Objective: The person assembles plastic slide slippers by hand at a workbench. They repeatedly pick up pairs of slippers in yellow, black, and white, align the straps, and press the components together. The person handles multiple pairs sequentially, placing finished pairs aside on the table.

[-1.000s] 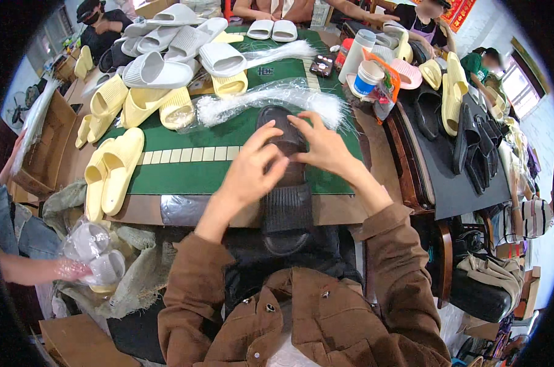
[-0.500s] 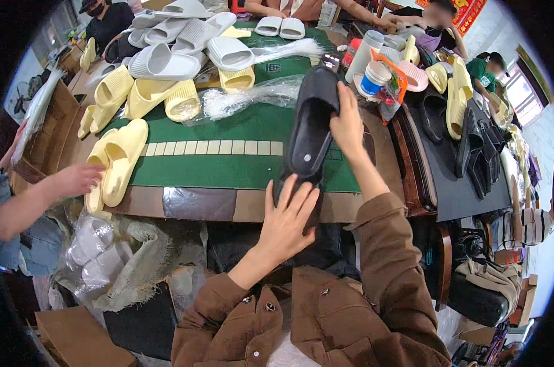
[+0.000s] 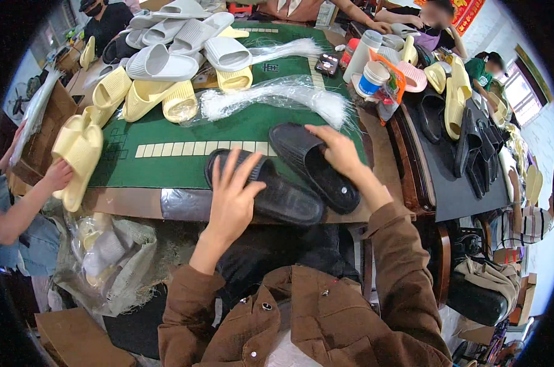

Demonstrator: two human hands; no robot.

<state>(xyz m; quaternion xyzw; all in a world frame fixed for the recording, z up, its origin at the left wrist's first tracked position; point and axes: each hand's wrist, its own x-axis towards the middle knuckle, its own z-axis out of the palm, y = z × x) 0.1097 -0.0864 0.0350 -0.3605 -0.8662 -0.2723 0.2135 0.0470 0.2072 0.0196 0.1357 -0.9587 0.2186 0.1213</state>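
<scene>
Two black slide slippers lie at the near edge of the table, their heel ends close together and toes apart. Over the ribbed strap of the left slipper (image 3: 286, 199), my left hand (image 3: 231, 194) rests with its fingers spread. My right hand (image 3: 341, 153) grips the strap side of the right slipper (image 3: 304, 162), fingers over its outer edge and toe end. A small pale dot shows on that slipper's heel. Beyond them, a bundle of clear plastic ties (image 3: 252, 104) lies in a plastic wrapper.
Grey slippers (image 3: 161, 61) are piled over yellow ones (image 3: 145, 101) at the back left. A co-worker's hand (image 3: 60, 174) holds yellow slippers (image 3: 81, 153) at the left. A white-and-blue cup (image 3: 373, 78) stands at the right, near more black slippers (image 3: 466, 144) on a dark surface.
The black slippers, earlier held lengthwise together, now lie apart at the table's near edge. My left hand moved left and up onto one strap. The co-worker's yellow slippers shifted left.
</scene>
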